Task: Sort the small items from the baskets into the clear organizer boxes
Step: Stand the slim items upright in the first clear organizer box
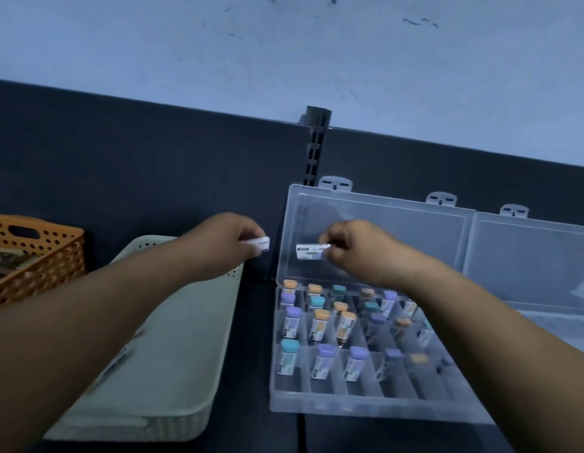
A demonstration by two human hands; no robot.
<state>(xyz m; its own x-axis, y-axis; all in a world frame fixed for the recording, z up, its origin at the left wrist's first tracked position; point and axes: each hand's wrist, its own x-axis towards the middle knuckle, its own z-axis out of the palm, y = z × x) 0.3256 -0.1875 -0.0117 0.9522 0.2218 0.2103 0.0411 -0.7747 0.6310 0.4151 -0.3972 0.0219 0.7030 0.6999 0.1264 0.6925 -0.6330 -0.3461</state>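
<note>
My left hand [230, 238] pinches a small white labelled vial [259, 245] above the far end of a pale green basket [160, 371]. My right hand [352, 248] pinches another white labelled vial [311, 251], held sideways in front of the raised lid of a clear organizer box [356, 403]. The box's compartments hold several vials with purple, orange and teal caps. Both vials hang in the air, apart from each other.
An orange perforated basket [39, 256] stands at the far left. A second clear organizer box [532, 256] sits open to the right. A dark panel with a slotted post [315, 148] backs the dark surface.
</note>
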